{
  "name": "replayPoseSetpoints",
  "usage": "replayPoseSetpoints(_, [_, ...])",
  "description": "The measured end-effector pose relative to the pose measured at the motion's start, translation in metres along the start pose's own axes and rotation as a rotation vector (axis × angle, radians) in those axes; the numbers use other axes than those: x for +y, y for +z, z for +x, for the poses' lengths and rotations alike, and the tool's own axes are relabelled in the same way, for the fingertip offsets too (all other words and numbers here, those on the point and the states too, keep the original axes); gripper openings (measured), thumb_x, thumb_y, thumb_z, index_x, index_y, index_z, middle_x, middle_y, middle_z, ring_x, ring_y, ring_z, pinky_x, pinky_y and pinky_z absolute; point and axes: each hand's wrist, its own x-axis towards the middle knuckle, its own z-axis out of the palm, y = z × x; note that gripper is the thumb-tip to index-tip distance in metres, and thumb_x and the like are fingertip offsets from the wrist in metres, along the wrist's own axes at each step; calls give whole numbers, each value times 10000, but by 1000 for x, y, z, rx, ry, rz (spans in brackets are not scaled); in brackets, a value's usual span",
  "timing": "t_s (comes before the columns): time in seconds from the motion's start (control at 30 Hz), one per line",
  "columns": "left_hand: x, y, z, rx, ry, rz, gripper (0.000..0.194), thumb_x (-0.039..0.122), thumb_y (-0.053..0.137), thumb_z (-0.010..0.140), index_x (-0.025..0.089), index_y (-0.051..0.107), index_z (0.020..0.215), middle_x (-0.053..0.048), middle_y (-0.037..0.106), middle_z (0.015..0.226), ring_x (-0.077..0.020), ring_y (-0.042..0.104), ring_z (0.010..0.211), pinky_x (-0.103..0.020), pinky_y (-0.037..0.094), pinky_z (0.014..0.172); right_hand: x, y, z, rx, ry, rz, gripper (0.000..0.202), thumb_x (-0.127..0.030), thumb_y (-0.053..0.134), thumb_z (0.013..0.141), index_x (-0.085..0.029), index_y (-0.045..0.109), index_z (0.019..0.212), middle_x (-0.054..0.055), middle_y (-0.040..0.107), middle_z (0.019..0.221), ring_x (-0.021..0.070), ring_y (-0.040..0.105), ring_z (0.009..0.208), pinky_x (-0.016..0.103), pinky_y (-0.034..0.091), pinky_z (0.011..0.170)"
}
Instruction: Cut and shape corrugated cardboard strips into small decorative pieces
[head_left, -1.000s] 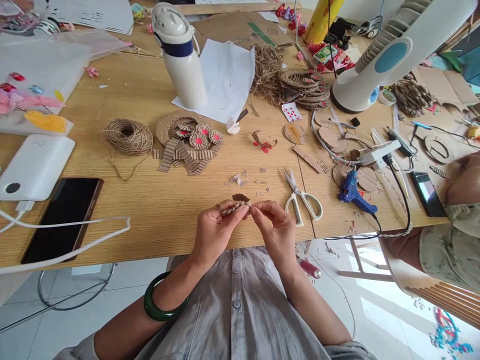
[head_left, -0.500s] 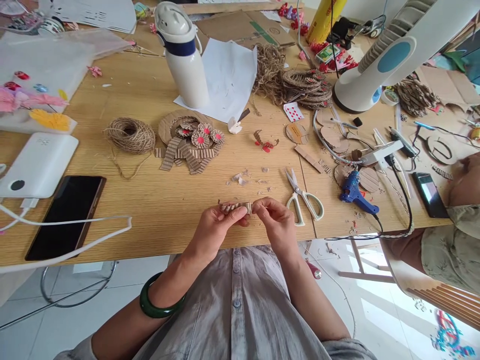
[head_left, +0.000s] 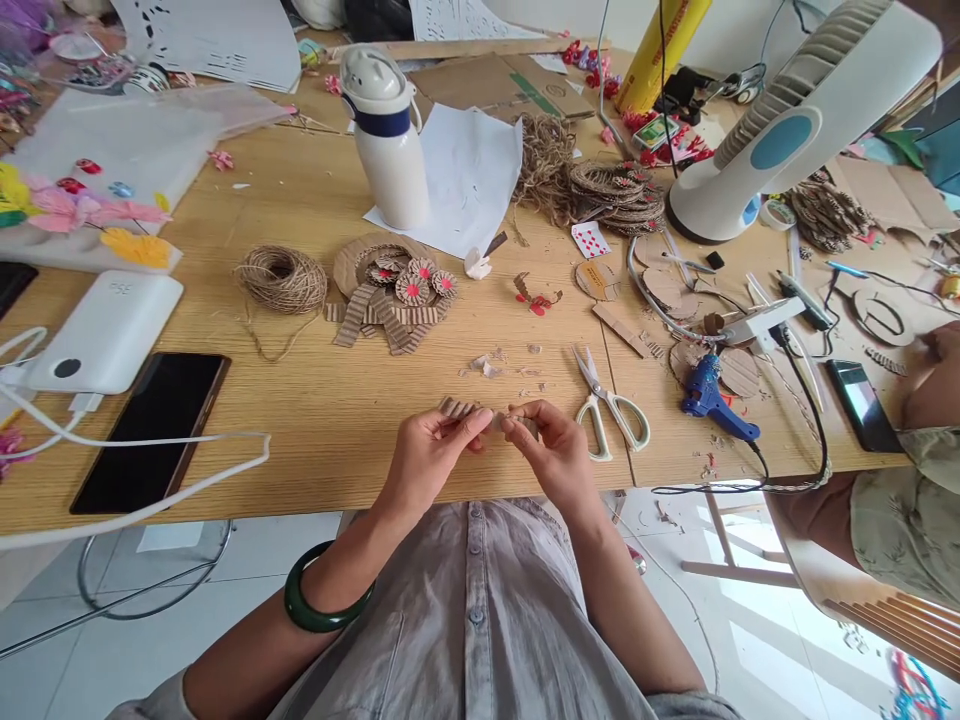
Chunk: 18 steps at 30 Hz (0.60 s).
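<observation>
My left hand pinches a short corrugated cardboard strip close above the table's front edge. Thumb and fingers of my right hand are closed on the strip's other end, where a thin greyish piece shows; the fingers hide most of it. Torn paper scraps lie just beyond my hands. To the right, white-handled scissors rest with blades parted. Further back is a cardboard wreath with corrugated strips and red-centred rosettes, beside a coil of twine.
A blue glue gun with its cord and a power strip lie on the right. Behind stand a white flask and a tower fan. On the left are a phone and a white power bank. Another person's arm rests at far right.
My hands have drawn slightly apart, and the strip's right end now shows a thin greyish piece between the fingertips. The camera view has tilted up a little.
</observation>
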Motion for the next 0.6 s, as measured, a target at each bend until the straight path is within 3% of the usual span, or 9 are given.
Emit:
replayPoseSetpoints(0.17, [3,-8,5,86,-17,-80,321,461,747,773,151,725,691,-3,655,590,-127,615,585,-228,515,627,1,0,1,15,120,134,289,-456,736,769,-185,636,745,-11,597,638,126,493,599,262,368,579])
replayPoseSetpoints(0.37, [5,-9,4,14,-62,-169,309,446,774,753,141,750,712,-29,702,680,-122,619,607,-235,534,650,4,-3,1,52,108,74,251,-417,715,786,-181,632,770,-20,557,647,119,459,595,261,329,565])
replayPoseSetpoints(0.5, [3,-10,4,6,-80,-215,274,427,792,740,154,760,749,-16,699,669,-124,625,620,-240,539,668,4,-4,-1,48,57,-5,191,-373,679,823,-187,647,792,-3,597,709,132,501,641,270,380,604])
replayPoseSetpoints(0.6, [4,-9,2,32,-23,-115,265,427,780,752,163,760,755,-9,695,648,-138,630,642,-256,530,713,-2,-2,-1,25,16,-10,166,-360,671,838,-200,680,885,34,680,867,168,592,786,287,448,698])
